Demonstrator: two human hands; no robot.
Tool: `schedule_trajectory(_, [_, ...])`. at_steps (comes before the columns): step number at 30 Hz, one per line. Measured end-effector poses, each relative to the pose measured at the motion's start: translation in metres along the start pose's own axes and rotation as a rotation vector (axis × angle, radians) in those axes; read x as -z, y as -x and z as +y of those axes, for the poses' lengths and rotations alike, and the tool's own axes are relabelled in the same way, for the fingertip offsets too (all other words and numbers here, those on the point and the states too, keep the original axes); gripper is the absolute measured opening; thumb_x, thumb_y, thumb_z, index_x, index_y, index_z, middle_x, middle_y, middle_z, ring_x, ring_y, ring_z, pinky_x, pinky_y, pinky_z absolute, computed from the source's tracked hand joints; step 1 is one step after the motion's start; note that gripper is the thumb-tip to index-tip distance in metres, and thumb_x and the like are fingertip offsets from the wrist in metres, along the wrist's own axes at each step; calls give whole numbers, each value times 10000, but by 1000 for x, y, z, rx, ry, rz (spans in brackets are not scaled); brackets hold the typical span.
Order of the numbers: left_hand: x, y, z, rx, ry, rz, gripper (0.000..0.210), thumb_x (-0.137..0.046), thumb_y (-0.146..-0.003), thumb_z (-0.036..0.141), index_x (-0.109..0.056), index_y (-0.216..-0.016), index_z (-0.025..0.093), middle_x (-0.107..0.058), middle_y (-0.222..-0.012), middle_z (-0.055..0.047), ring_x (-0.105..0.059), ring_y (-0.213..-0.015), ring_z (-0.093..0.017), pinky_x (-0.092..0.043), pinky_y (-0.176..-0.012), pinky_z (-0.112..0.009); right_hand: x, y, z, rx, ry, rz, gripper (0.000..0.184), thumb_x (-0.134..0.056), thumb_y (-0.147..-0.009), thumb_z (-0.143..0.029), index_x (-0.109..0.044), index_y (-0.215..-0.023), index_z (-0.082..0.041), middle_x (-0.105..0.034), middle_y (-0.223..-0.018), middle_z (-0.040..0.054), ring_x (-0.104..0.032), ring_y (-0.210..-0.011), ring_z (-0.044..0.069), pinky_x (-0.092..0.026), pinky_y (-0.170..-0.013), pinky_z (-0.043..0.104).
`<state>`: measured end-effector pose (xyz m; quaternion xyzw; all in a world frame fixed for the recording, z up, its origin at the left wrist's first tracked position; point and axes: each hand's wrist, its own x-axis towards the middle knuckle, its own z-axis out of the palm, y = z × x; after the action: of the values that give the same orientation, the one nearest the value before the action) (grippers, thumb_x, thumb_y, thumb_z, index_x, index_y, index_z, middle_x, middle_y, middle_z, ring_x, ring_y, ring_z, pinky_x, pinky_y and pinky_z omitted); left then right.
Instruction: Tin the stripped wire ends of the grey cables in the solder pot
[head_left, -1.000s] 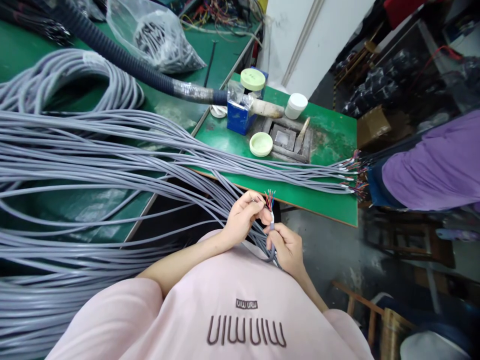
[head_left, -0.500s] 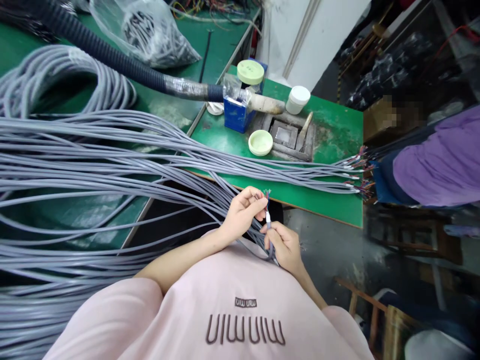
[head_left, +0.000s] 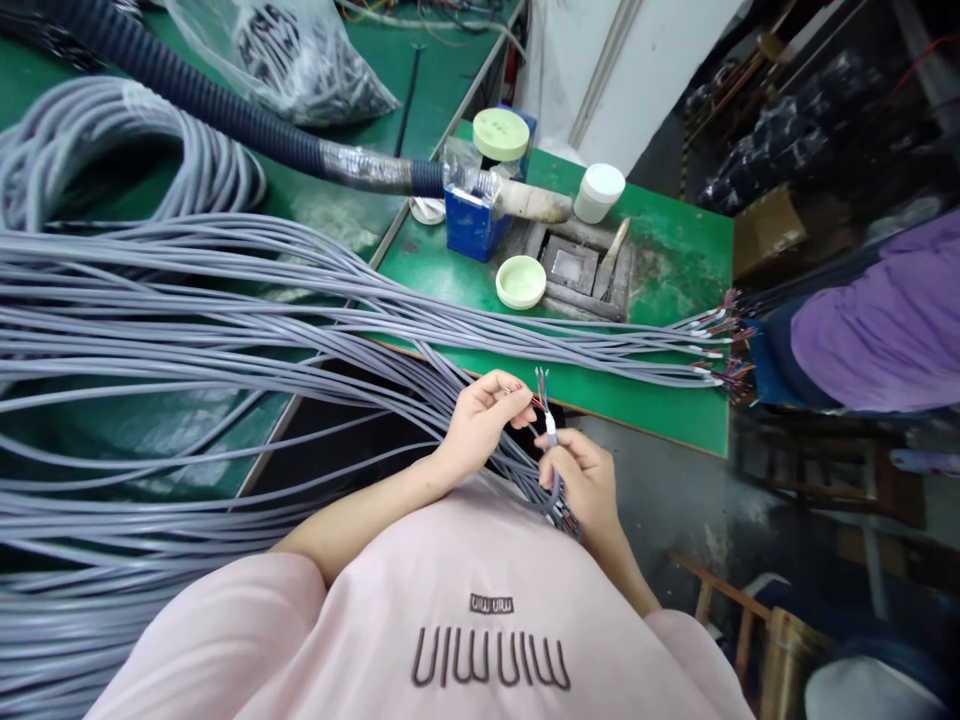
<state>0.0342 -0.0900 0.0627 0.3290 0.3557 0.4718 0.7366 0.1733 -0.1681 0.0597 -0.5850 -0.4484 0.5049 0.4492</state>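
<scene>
My right hand (head_left: 583,472) is closed around a grey cable (head_left: 555,470), just below a white sleeve (head_left: 550,424) near its end. Thin coloured wires (head_left: 542,384) fan out above the sleeve, several of them standing upright. My left hand (head_left: 491,415) pinches a few reddish wires of that same cable between thumb and fingertips, pulled to the left. Under and behind both hands runs a thick bundle of grey cables (head_left: 420,315). More stripped cable ends (head_left: 727,345) lie at the right on the green table.
On the green table (head_left: 667,430) stand a solder pot (head_left: 574,268), a pale green lid (head_left: 521,282), a white jar (head_left: 598,192) and a blue box (head_left: 471,225). A black hose (head_left: 255,125) crosses from upper left. A person in purple (head_left: 877,310) is at the right.
My right hand has moved slightly right with the cable, away from my left hand. The wires now spread apart, a few drawn left by my left fingers while the others stand free.
</scene>
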Motion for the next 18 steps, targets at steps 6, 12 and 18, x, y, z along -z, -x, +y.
schedule_trajectory(6, [-12, 3, 0, 56, -83, -116, 313, -758, -704, 414, -574, -683, 162, -633, -533, 30, -589, -475, -96, -480, -517, -217, -3, -21, -16, 24, -35, 85, 325, -649, -758, -309, -650, -1061, -193, -634, -644, -34, -523, -468, 80, -445, -443, 211])
schedule_trajectory(12, [-12, 2, 0, 35, -92, -114, 337, -768, -696, 433, -594, -689, 145, -660, -576, 11, -608, -527, -86, -498, -560, -207, -1, -29, -24, 101, 35, 166, 123, -621, -803, -282, -683, -832, -179, -619, -597, -27, -520, -468, 79, -457, -474, 220])
schedule_trajectory(18, [-15, 1, 4, 8, -112, -107, 359, -770, -686, 451, -574, -665, 151, -648, -561, 17, -591, -518, -87, -492, -563, -220, 2, -35, -27, 120, 65, 169, 157, -619, -804, -299, -599, -690, -194, -578, -550, -32, -523, -473, 89, -451, -483, 220])
